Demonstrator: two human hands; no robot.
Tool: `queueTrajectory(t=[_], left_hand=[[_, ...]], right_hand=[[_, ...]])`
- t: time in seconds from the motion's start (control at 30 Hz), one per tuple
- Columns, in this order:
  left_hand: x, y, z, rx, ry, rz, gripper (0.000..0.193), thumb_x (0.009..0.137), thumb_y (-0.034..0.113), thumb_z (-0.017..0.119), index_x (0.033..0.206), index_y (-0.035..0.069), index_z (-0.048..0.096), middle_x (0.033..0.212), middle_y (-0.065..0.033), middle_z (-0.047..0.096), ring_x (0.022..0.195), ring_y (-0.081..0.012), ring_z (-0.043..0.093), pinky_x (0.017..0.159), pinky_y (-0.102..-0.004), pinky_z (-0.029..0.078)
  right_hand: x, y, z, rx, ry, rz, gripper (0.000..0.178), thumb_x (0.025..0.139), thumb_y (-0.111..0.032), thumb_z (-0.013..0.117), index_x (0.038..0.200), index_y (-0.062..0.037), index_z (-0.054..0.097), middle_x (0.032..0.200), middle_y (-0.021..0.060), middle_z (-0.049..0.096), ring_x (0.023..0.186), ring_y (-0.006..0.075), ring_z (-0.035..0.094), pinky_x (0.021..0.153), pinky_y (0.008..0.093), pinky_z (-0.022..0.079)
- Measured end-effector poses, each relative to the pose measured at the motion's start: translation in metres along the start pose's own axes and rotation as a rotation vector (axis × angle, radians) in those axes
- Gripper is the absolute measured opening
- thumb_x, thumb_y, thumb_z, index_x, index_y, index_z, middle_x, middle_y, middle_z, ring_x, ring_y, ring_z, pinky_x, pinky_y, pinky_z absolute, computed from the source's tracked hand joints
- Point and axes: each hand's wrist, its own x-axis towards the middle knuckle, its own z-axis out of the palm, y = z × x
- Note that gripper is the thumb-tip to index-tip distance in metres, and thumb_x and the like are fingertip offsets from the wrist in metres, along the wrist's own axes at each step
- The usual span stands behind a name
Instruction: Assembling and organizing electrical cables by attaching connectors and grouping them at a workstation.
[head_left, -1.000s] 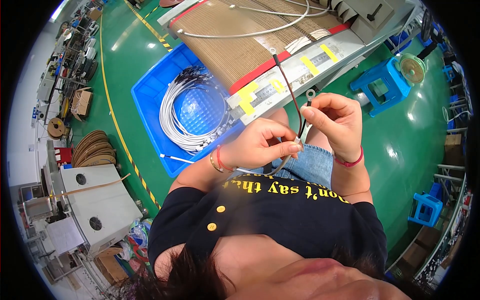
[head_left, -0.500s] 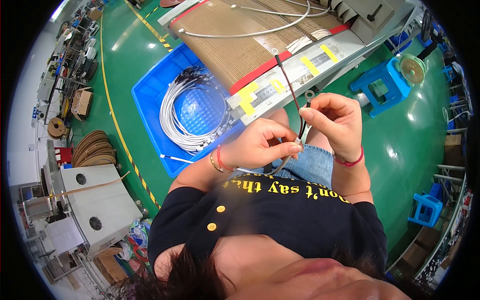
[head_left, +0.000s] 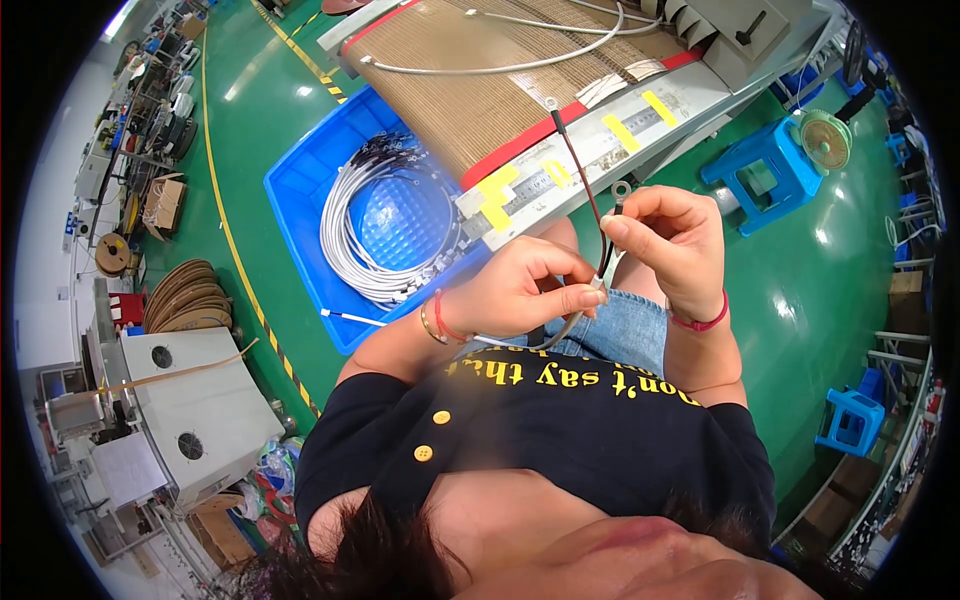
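My left hand (head_left: 530, 288) is closed in a pinch on a grey-white cable (head_left: 568, 330), close to where its jacket ends and thin leads come out. Between finger and thumb of my right hand (head_left: 668, 240) is the black lead of that cable, just below its metal ring terminal (head_left: 621, 188). A second, dark red-brown lead (head_left: 580, 172) runs up from the split and hangs free of my fingers. Its own ring terminal (head_left: 551, 104) shows over the edge of the brown mesh belt. The cable's other end drops behind my left forearm.
A blue bin (head_left: 300, 215) with coiled white cables (head_left: 345, 235) stands left of the conveyor (head_left: 470, 110). More white cables (head_left: 500, 70) lie on the belt. At the right are a blue stool (head_left: 765, 175) and a small green fan (head_left: 826, 138). A grey machine (head_left: 200, 400) stands at left.
Almost nothing differs. Both hands keep the same grip on the cable and its black lead, while the whole view shifts very slightly.
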Motion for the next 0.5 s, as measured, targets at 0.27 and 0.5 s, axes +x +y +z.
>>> queueTrajectory(t=[0.27,0.5], left_hand=[[-0.0011,-0.0018,0.0004,-0.008,0.007,-0.016,0.011,0.077,0.005,0.051,0.075,-0.006,0.053,0.073,-0.011,0.057,0.064,-0.013,0.056,0.054,-0.0215,0.045],[-0.0011,-0.0013,0.0013,-0.031,0.017,-0.009,0.01,0.076,0.004,0.051,0.074,-0.005,0.053,0.074,-0.0111,0.057,0.065,-0.0134,0.057,0.055,-0.0216,0.045]], right_hand=[[-0.0011,0.0005,-0.0002,0.016,0.007,0.004,0.008,0.067,-0.002,0.062,0.069,0.0031,0.056,0.061,0.0005,0.054,0.054,0.0029,0.046,0.046,0.0142,0.035],[-0.0008,0.0013,-0.0009,0.026,0.001,0.015,0.008,0.067,-0.001,0.062,0.07,0.0032,0.056,0.062,0.001,0.054,0.056,0.0034,0.047,0.048,0.0149,0.036]])
